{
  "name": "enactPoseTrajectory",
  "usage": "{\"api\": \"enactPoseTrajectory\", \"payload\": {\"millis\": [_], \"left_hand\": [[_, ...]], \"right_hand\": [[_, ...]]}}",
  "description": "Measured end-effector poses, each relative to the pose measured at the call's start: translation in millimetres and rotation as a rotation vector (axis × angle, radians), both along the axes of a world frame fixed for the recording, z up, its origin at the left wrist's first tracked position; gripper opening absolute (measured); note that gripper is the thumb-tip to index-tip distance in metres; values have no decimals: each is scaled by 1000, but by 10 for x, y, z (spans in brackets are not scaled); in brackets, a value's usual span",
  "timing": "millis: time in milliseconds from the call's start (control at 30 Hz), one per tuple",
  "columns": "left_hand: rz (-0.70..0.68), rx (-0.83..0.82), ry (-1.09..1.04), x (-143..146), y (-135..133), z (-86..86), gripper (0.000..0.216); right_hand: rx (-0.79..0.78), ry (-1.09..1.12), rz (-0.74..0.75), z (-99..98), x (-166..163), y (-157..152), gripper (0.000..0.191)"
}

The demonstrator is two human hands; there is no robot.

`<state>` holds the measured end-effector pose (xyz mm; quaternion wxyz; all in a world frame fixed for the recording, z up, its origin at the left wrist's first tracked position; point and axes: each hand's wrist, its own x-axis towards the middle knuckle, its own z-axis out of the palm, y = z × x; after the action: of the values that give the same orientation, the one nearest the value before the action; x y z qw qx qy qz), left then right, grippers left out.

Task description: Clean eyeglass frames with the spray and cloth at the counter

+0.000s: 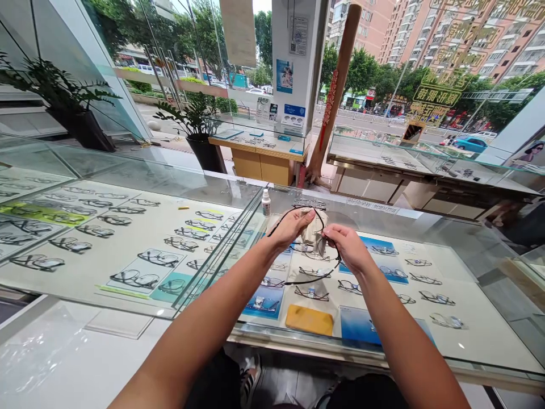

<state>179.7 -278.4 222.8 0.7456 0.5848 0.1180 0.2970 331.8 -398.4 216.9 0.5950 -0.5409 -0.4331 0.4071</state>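
A pair of eyeglasses (pixel 320 245) with thin dark frames is held above the glass counter, tilted, its temples pointing back toward me. My left hand (pixel 293 226) pinches the frame from the left with thumb and fingers. On the other side, my right hand (pixel 346 244) has its fingers closed on the frame near a lens. A beige cloth-like piece (pixel 314 228) shows just behind the glasses; whether a hand touches it I cannot tell. Beyond my left hand a small white spray bottle (pixel 266 203) stands upright on the counter.
Under the glass of the display counter (pixel 430 346) lie several rows of eyeglasses. A yellow rectangular object (pixel 309 320) is near the front edge. Another glass case (pixel 140 250) adjoins on the left. Potted plants (pixel 204 136) and a wooden post (pixel 338 96) stand beyond, by the windows.
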Motion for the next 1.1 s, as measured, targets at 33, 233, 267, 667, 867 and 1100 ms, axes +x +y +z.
{"api": "enactPoseTrajectory", "payload": {"millis": [33, 233, 267, 667, 867, 1100], "left_hand": [[-10, -50, -18, 0, 13, -1, 53], [-97, -237, -88, -5, 104, -21, 51], [-99, -258, -94, -4, 117, -23, 49], [-319, -205, 48, -55, -42, 81, 50], [-421, -161, 130, -37, -126, 58, 48], [-348, -123, 149, 26, -274, -4, 47]], "right_hand": [[-1, -6, -7, -6, 4, 5, 36], [18, 20, -13, -24, -11, 15, 36], [21, 28, -17, -18, -7, 13, 37], [219, 0, -195, 46, 115, -44, 34], [195, 108, -167, 40, 27, -49, 38], [223, 158, -156, 62, -27, -82, 36]]}}
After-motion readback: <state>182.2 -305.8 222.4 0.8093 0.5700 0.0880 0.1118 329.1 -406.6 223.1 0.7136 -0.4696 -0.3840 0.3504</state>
